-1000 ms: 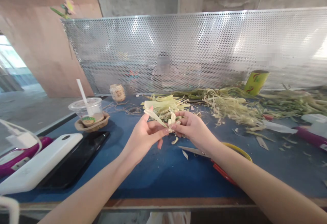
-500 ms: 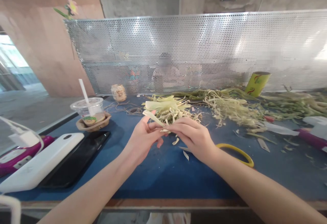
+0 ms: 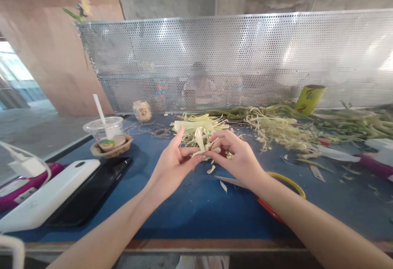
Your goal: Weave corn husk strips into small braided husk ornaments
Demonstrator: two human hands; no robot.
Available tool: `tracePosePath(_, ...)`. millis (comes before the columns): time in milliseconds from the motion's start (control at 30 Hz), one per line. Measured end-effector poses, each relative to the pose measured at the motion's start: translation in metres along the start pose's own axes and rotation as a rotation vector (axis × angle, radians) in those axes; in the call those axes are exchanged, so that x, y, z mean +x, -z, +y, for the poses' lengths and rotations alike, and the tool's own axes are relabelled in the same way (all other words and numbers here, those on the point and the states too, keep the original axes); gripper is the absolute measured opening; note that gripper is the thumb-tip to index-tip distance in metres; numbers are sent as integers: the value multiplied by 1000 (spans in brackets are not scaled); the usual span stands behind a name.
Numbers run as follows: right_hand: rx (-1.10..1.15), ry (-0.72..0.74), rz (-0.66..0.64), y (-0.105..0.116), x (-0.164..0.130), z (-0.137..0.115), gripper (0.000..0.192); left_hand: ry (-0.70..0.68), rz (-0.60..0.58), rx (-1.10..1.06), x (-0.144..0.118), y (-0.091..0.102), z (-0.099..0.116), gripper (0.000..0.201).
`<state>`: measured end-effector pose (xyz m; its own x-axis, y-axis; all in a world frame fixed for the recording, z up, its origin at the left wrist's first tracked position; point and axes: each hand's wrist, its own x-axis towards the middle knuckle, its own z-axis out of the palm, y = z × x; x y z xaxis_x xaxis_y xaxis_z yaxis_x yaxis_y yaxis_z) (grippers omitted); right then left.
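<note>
Partly hidden, blurred or cropped things

The right hand covers the scissors at their pivot; a person at twelve o'clock blurs behind the mesh screen; the purple bottle is cropped at three o'clock.

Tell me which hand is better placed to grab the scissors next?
Probably the right hand: the scissors lie on the blue table just beneath its wrist, while the left hand, sharing the husk strip, sits farther off.

Lidded cup, phone, scissors on blue table.
</note>
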<state>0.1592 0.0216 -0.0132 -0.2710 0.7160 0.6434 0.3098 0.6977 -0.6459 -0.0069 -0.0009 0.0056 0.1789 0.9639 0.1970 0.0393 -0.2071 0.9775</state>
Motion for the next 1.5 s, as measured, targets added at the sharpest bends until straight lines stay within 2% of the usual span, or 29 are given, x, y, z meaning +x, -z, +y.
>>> tracePosePath(67,-64,115,-30,3,2,1,27,14,-14,8,1,-1,0,93)
tracePosePath(200,-179,370,-27,9,6,-2,28,44,-35,-51,1,-3,-3,86)
tracePosePath(300,-115,462,-79,10,7,-5,26,68,-74,-74,0,-5,-6,85)
tracePosePath(467,-28,574,-175,16,7,-8,20,101,-62,-87,-2,-4,-11,93)
tracePosePath(667,-323,577,-335,25,6,-12,26,131,-103,-143,2,-2,-13,87)
tracePosePath(800,-322,454,-441,27,5,-17,28,116,-169,-160,4,-2,-10,54)
tracePosePath(900,-253,454,-483,27,5,-14,30,126,-190,-151,4,-3,-8,39)
tracePosePath(1067,-114,524,-278,25,4,-3,29,238,-219,-134,0,-6,-7,49)
tracePosePath(1167,-245,571,-221,25,2,-3,24,304,-229,-182,-1,-7,-4,52)
tracePosePath(1267,-427,618,-279,29,2,-7,25,347,-204,-241,0,-6,-2,55)
tracePosePath(1367,-512,715,-369,34,4,-12,30,334,-189,-252,1,-4,-1,54)
tracePosePath(1500,-604,671,-446,38,6,-15,33,324,-162,-263,2,-3,-4,58)
